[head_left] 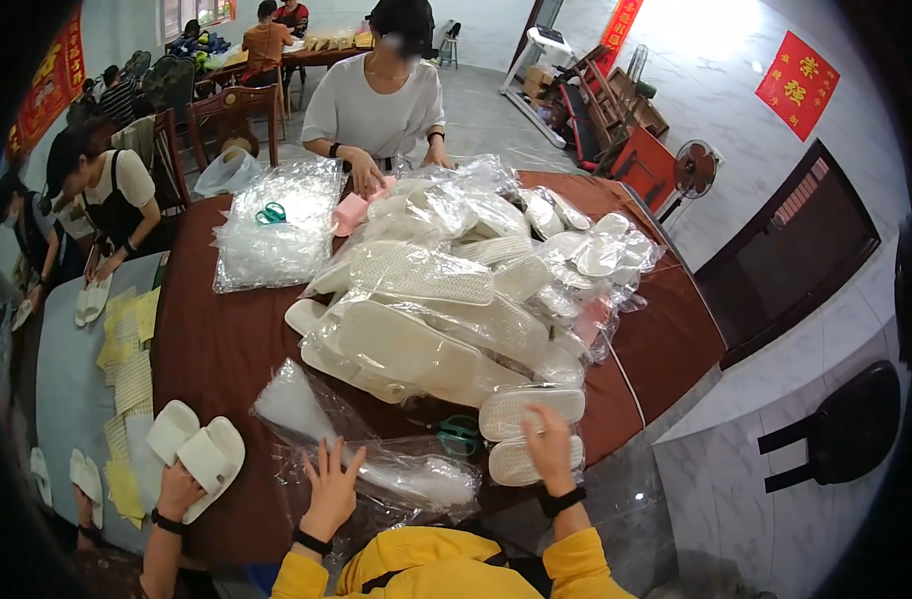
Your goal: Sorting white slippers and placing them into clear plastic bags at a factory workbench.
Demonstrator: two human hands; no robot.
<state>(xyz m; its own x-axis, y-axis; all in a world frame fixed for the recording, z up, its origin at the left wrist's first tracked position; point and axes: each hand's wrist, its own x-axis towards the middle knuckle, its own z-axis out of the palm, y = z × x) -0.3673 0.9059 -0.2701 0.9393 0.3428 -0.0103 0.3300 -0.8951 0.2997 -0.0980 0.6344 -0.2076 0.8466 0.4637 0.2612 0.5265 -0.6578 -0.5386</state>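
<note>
My left hand lies flat with its fingers spread on a loose clear plastic bag at the near edge of the brown table. My right hand rests on a pair of white slippers lying soles up, with its fingers curled over them. Green-handled scissors lie between my two hands, partly under the plastic. Just beyond is a big pile of white slippers in clear bags.
Another person's hand at lower left holds a white slipper pair. A stack of clear bags with green scissors lies at the far left. A person in a white shirt opposite handles pink slippers. Yellow insoles lie on the left table.
</note>
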